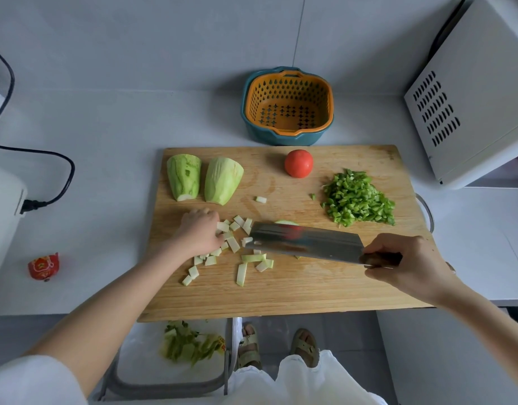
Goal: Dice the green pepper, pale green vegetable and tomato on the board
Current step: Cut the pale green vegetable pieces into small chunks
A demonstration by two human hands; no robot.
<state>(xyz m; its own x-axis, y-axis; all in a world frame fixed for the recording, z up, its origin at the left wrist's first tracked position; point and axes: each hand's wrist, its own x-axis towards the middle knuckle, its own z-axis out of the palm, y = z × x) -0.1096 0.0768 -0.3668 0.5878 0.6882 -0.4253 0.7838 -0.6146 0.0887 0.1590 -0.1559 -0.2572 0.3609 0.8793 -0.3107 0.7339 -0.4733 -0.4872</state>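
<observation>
A wooden cutting board (pixel 310 293) lies on the counter. Two peeled pale green vegetable halves (pixel 205 179) rest at its back left. A whole tomato (pixel 298 163) sits at the back middle. A heap of diced green pepper (pixel 358 200) lies at the right. Pale green cubes and strips (pixel 237 252) are scattered in the middle. My left hand (pixel 199 232) rests curled on the cubes' left side, touching them. My right hand (pixel 409 264) grips the handle of a cleaver (pixel 304 241), its blade tilted over the pieces. Another pale piece (pixel 285 222) peeks out behind the blade.
An orange colander in a teal bowl (pixel 287 106) stands behind the board. A white microwave (pixel 473 92) is at the right, a white appliance with a black cord (pixel 47 176) at the left, a small red packet (pixel 43 266) beside it. A bin with peelings (pixel 187 346) is below.
</observation>
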